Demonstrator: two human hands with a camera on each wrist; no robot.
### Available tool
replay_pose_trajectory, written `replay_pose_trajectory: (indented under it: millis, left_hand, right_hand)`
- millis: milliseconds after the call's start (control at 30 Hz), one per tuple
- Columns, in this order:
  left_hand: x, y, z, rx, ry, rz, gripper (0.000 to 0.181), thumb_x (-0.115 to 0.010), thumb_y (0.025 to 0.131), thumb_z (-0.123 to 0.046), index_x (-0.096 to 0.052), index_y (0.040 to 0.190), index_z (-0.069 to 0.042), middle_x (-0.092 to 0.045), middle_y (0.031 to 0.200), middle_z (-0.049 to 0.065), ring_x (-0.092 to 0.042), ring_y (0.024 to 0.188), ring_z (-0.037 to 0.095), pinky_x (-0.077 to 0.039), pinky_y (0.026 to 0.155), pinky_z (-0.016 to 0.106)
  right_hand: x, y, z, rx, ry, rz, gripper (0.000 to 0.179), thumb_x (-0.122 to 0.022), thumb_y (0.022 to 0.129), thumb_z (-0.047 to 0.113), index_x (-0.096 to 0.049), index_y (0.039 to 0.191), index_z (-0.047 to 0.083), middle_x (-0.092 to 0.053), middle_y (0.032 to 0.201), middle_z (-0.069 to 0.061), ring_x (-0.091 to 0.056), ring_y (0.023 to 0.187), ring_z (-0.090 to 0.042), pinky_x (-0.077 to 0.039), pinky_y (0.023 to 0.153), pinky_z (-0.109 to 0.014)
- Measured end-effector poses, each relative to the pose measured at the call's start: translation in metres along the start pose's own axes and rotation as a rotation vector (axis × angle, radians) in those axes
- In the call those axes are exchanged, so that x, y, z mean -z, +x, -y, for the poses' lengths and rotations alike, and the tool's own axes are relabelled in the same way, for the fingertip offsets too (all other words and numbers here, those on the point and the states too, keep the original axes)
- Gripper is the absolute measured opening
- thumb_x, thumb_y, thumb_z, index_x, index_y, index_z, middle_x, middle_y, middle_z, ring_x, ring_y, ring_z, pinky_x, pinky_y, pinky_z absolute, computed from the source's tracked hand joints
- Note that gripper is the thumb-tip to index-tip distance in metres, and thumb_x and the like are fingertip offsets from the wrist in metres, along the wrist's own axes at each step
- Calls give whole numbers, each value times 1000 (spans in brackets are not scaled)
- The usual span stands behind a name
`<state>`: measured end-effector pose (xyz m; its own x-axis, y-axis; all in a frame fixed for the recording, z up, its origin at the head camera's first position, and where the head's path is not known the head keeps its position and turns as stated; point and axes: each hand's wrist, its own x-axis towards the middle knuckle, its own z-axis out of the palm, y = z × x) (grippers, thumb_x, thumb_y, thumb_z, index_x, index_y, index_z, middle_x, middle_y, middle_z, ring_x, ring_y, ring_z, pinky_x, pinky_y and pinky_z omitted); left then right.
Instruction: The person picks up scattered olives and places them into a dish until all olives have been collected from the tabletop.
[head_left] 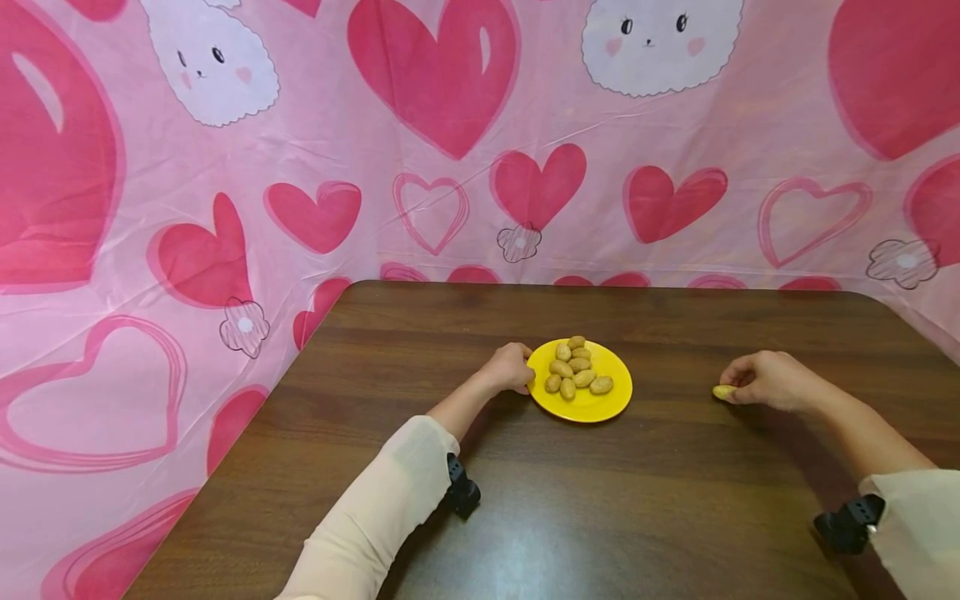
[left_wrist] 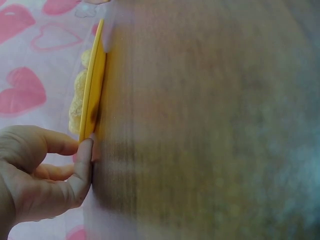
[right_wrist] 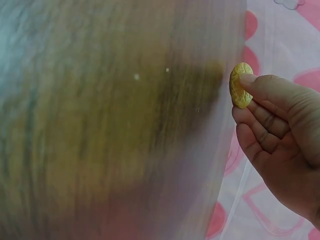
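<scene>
A round yellow plate sits on the table with several small yellow-brown potatoes grouped on it. My left hand pinches the plate's left rim; in the left wrist view, digits of that hand meet at the edge of the plate. Well to the right of the plate, my right hand holds one small oval potato just over the tabletop. Seen from the right wrist, the wrinkled yellow potato is between the thumb and the fingers, which partly cover it.
The brown wooden table reaches back to a pink cloth printed with hearts, which hangs behind it and along the left side. A black wrist camera is strapped on the left sleeve, another wrist camera on the right.
</scene>
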<state>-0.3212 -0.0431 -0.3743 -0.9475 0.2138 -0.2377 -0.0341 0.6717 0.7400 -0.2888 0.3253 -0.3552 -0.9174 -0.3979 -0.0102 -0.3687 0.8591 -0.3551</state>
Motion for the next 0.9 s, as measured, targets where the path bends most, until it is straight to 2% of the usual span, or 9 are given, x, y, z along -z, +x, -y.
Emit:
replay_pose_trajectory:
  millis: [233,567,900]
  left_hand:
    - [0,-1,1,-8,-7,-4,38,-56,83,6,-53,121,7,-58,96,13,-63,72,19,-55,56,23]
    - [0,-1,1,-4,-4,-6,40,-57,82,6,-53,122,6,-57,95,13,-62,68,18,-55,55,22]
    - [0,-1,0,-12,-7,-6,40,-57,82,6,-53,121,7,-57,93,13,-62,67,18,-54,55,22]
  right_hand:
    - [-1,1,4,-10,1,-24,14,-74,74,18,-67,83,9,-62,76,5,-52,68,-9,-42,57,-27]
    - [-6,7,19,34,7,-66,11,-74,74,15,-68,83,11,-64,76,8,-54,68,-6,-44,58,-26]
    - [-8,12,30,41,28,-62,10,-72,76,12,-68,85,10,-62,75,8,-55,68,-10,-45,59,-28]
